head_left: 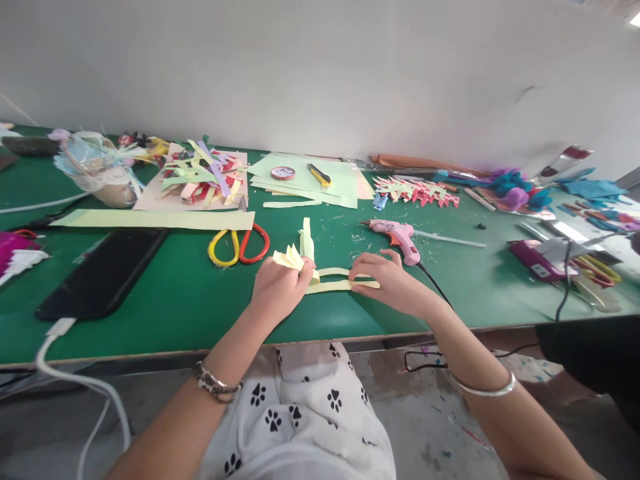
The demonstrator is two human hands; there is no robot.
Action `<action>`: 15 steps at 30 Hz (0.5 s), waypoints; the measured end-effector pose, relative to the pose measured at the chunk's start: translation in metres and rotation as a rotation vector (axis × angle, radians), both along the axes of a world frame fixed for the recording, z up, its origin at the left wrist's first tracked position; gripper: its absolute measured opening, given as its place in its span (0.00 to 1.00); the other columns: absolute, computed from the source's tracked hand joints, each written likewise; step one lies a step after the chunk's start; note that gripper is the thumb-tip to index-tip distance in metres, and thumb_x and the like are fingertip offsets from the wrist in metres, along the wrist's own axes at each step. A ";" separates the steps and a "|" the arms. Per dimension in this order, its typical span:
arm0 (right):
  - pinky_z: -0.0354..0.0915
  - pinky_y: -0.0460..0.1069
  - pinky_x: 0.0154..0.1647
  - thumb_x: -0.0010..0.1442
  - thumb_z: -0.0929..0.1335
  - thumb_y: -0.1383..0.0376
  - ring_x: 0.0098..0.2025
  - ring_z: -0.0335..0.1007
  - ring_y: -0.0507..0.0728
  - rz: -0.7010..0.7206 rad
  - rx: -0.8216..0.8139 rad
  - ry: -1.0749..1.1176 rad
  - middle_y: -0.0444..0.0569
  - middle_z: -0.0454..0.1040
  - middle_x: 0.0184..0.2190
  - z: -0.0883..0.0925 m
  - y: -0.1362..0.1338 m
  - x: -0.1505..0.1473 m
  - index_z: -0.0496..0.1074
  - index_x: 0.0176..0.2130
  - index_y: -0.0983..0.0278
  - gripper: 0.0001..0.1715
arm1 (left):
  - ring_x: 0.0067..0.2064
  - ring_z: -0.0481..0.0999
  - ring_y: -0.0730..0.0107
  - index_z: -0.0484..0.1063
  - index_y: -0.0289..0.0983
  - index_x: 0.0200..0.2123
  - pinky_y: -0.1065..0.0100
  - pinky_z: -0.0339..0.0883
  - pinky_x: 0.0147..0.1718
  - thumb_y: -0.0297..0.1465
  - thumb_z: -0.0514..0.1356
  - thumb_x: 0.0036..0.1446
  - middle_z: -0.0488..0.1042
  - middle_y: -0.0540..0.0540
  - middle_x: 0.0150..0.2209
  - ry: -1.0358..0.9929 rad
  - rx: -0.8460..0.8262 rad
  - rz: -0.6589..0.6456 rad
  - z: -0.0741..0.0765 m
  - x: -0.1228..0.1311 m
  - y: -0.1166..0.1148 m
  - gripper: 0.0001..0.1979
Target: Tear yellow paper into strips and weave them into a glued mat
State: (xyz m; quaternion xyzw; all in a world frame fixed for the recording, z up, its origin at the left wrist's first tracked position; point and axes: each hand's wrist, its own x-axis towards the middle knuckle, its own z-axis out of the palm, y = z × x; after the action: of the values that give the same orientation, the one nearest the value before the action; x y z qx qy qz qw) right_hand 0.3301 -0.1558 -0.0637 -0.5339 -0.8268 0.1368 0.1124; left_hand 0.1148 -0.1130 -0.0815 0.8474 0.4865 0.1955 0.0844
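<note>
My left hand (279,287) is closed around a folded piece of pale yellow paper (289,257), its pleated points standing up above the thumb. A light green strip end rises just behind that hand. Between my hands stretch two narrow pale yellow-green paper strips (331,286), one above the other. The fingers of my right hand (386,277) pinch their right ends. Scissors with a yellow and a red handle (242,248) lie left of my left hand, blades hidden under a long pale paper strip (150,219). A pink glue gun (395,233) lies just beyond my right hand.
On the green table (200,320), a black phone (105,273) is plugged in at left. Paper scraps (210,170) are heaped behind. Green sheets (280,193) carry a yellow cutter (319,175) and a round tin (283,173). Folded red-and-cream paper (420,191) lies right. Another person sits at far right.
</note>
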 end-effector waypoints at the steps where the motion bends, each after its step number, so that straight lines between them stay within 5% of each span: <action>1: 0.40 0.63 0.55 0.60 0.62 0.62 0.44 0.66 0.56 -0.008 -0.003 0.008 0.48 0.70 0.41 -0.001 0.000 -0.001 0.69 0.37 0.59 0.08 | 0.32 0.72 0.66 0.75 0.37 0.32 0.69 0.59 0.28 0.32 0.43 0.59 0.76 0.46 0.31 -0.001 -0.003 0.000 0.000 0.000 0.000 0.20; 11: 0.33 0.66 0.55 0.59 0.62 0.63 0.44 0.66 0.56 -0.066 -0.019 0.116 0.46 0.70 0.42 -0.001 0.006 -0.006 0.69 0.31 0.60 0.09 | 0.33 0.72 0.66 0.74 0.36 0.32 0.70 0.60 0.29 0.33 0.43 0.59 0.76 0.45 0.32 -0.016 -0.007 0.001 0.002 0.001 -0.001 0.20; 15: 0.41 0.63 0.53 0.59 0.62 0.61 0.44 0.65 0.57 -0.051 0.035 0.112 0.49 0.69 0.42 0.006 0.008 -0.010 0.69 0.28 0.62 0.11 | 0.33 0.72 0.65 0.74 0.36 0.32 0.69 0.60 0.29 0.32 0.43 0.59 0.76 0.45 0.32 -0.008 -0.018 0.010 0.004 0.001 -0.002 0.19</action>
State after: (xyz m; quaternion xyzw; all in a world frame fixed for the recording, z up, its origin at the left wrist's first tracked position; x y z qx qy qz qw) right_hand 0.3197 -0.1477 -0.0579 -0.5445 -0.8075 0.1489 0.1713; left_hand 0.1163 -0.1147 -0.0778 0.8433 0.4920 0.1950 0.0930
